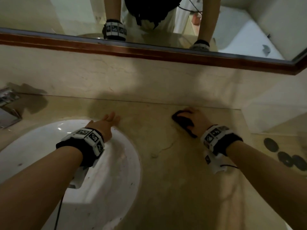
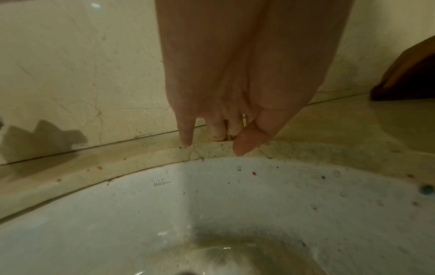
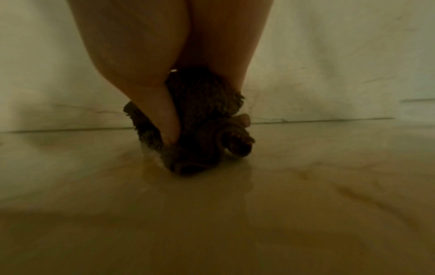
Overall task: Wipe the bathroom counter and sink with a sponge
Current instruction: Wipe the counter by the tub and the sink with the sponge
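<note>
Wiping the table is the step in hand: your right hand [image 1: 193,117] grips the dark sponge [image 1: 183,123] at two o'clock near the back wall. Your left hand [image 1: 106,123] rests flat, fingers straight, beside the sink [image 1: 131,156]. Next, sweep toward the basin with steady pressure.

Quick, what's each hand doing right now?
Left hand: open, fingers straight, resting on the counter at the sink rim, holding nothing.
Right hand: gripping the dark sponge, pressing it on the counter.
</note>
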Action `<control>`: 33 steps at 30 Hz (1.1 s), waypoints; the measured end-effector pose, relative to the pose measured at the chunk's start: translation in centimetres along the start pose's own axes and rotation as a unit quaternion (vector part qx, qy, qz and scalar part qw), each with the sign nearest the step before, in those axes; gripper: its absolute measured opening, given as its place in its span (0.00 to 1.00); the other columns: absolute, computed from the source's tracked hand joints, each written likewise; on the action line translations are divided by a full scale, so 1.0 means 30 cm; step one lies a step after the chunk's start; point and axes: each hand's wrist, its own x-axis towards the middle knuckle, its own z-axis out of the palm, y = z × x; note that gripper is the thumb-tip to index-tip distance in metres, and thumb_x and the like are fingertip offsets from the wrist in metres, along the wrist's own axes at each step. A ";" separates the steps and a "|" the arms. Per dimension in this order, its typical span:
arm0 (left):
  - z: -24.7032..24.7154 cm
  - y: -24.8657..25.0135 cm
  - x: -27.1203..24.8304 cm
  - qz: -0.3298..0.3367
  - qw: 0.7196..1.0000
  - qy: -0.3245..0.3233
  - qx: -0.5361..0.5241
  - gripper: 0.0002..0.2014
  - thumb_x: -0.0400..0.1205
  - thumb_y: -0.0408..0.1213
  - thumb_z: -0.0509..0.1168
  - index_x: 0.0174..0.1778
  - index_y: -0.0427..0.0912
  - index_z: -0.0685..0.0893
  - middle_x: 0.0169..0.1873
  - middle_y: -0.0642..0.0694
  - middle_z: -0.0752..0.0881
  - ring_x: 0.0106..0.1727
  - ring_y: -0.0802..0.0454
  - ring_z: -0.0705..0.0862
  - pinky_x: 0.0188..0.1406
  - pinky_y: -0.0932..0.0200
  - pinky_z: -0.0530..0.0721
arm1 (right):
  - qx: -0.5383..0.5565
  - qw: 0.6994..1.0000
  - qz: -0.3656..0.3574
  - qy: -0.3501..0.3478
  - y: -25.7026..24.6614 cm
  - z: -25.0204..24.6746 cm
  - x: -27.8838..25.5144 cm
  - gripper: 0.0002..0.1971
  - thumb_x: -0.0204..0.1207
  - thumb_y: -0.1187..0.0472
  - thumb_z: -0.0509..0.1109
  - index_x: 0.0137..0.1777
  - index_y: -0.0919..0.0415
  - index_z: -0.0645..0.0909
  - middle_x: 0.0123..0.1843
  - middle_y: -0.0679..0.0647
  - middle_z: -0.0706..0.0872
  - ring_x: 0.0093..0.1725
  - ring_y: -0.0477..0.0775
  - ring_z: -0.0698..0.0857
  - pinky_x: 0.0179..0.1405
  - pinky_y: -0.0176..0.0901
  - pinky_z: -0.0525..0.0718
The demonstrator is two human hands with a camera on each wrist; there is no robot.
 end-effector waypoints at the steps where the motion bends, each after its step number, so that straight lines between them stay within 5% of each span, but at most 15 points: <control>1: -0.001 0.000 0.001 0.000 1.000 0.000 0.002 0.40 0.80 0.22 0.50 0.83 0.56 0.40 0.83 0.54 0.35 0.85 0.54 0.41 0.84 0.39 0.50 | 0.015 0.999 -0.024 -0.015 -0.035 0.020 -0.029 0.23 0.77 0.64 0.66 0.73 0.53 0.74 0.77 0.62 0.69 0.70 0.68 0.72 0.74 0.59 0.71; 5: 0.001 -0.002 0.012 -0.003 1.000 0.002 0.008 0.39 0.81 0.24 0.51 0.83 0.55 0.41 0.83 0.53 0.36 0.85 0.53 0.42 0.84 0.41 0.53 | 0.047 0.993 -0.102 -0.046 -0.246 0.094 -0.169 0.20 0.80 0.62 0.63 0.72 0.53 0.74 0.77 0.60 0.68 0.68 0.67 0.72 0.73 0.59 0.70; 9: 0.002 0.010 0.014 -0.010 1.000 -0.001 0.016 0.38 0.81 0.25 0.50 0.83 0.53 0.41 0.83 0.52 0.36 0.85 0.52 0.41 0.83 0.41 0.54 | 0.100 0.974 -0.197 -0.045 -0.453 0.173 -0.228 0.14 0.76 0.68 0.66 0.61 0.66 0.83 0.64 0.68 0.81 0.58 0.70 0.81 0.62 0.45 0.65; 13: 0.001 0.028 0.008 -0.018 0.999 -0.003 0.030 0.37 0.82 0.26 0.51 0.84 0.52 0.41 0.84 0.50 0.36 0.86 0.50 0.42 0.83 0.41 0.54 | 0.065 0.963 -0.241 -0.105 -0.532 0.212 -0.219 0.15 0.73 0.65 0.71 0.60 0.63 0.83 0.62 0.65 0.82 0.58 0.68 0.81 0.65 0.56 0.75; 15: 0.001 0.028 0.011 -0.019 0.999 -0.002 0.034 0.38 0.82 0.26 0.51 0.84 0.52 0.41 0.84 0.50 0.36 0.86 0.50 0.42 0.83 0.41 0.54 | 0.116 0.969 -0.206 -0.076 -0.478 0.132 -0.201 0.14 0.74 0.61 0.68 0.59 0.64 0.85 0.59 0.65 0.85 0.57 0.68 0.83 0.65 0.56 0.78; 17: 0.001 0.024 0.014 -0.016 0.999 -0.004 0.032 0.38 0.82 0.25 0.51 0.84 0.52 0.41 0.83 0.51 0.36 0.86 0.50 0.43 0.83 0.41 0.54 | 0.146 0.979 -0.140 -0.019 -0.363 0.019 -0.175 0.17 0.75 0.54 0.66 0.59 0.61 0.86 0.59 0.62 0.86 0.59 0.63 0.82 0.65 0.45 0.74; 20: 0.006 0.017 0.021 -0.015 0.999 -0.002 0.029 0.38 0.82 0.25 0.51 0.83 0.53 0.41 0.83 0.51 0.36 0.86 0.50 0.43 0.83 0.41 0.55 | 0.116 0.990 -0.065 0.050 -0.160 -0.130 -0.133 0.36 0.64 0.36 0.52 0.58 0.60 0.86 0.59 0.59 0.86 0.59 0.59 0.82 0.63 0.39 0.74; 22: 0.008 0.011 0.026 -0.014 1.000 0.000 0.025 0.38 0.82 0.25 0.51 0.83 0.53 0.41 0.83 0.51 0.36 0.86 0.51 0.43 0.83 0.41 0.56 | 0.068 0.997 0.007 0.040 -0.015 -0.176 -0.098 0.38 0.61 0.32 0.51 0.58 0.55 0.86 0.62 0.56 0.84 0.63 0.58 0.80 0.64 0.40 0.74; 25: 0.010 0.007 0.025 -0.014 1.000 0.004 0.026 0.39 0.81 0.24 0.51 0.83 0.54 0.40 0.83 0.52 0.36 0.85 0.52 0.42 0.83 0.42 0.55 | 0.004 0.998 0.055 0.025 0.151 -0.157 -0.059 0.21 0.70 0.48 0.68 0.62 0.52 0.84 0.67 0.59 0.80 0.67 0.66 0.78 0.69 0.52 0.76; 27: 0.007 0.007 0.023 -0.014 1.000 0.005 0.026 0.40 0.81 0.24 0.51 0.83 0.55 0.40 0.83 0.53 0.36 0.85 0.53 0.42 0.83 0.42 0.55 | -0.027 0.996 0.077 0.022 0.202 -0.118 -0.052 0.25 0.72 0.67 0.70 0.69 0.53 0.78 0.73 0.61 0.74 0.72 0.67 0.73 0.72 0.53 0.72; 30: 0.002 0.004 0.020 -0.010 1.000 0.002 0.028 0.39 0.81 0.23 0.50 0.83 0.55 0.40 0.83 0.53 0.36 0.85 0.53 0.42 0.83 0.43 0.55 | 0.047 0.992 0.111 0.040 0.167 -0.084 -0.090 0.24 0.78 0.66 0.66 0.74 0.58 0.73 0.76 0.61 0.72 0.74 0.63 0.71 0.67 0.31 0.67; 33: -0.001 0.002 0.019 -0.004 1.000 0.003 0.025 0.39 0.81 0.23 0.50 0.83 0.54 0.40 0.83 0.52 0.36 0.85 0.53 0.42 0.83 0.44 0.55 | 0.004 0.997 0.068 -0.020 0.090 -0.046 -0.161 0.28 0.80 0.65 0.63 0.80 0.55 0.63 0.81 0.61 0.59 0.78 0.65 0.63 0.74 0.39 0.61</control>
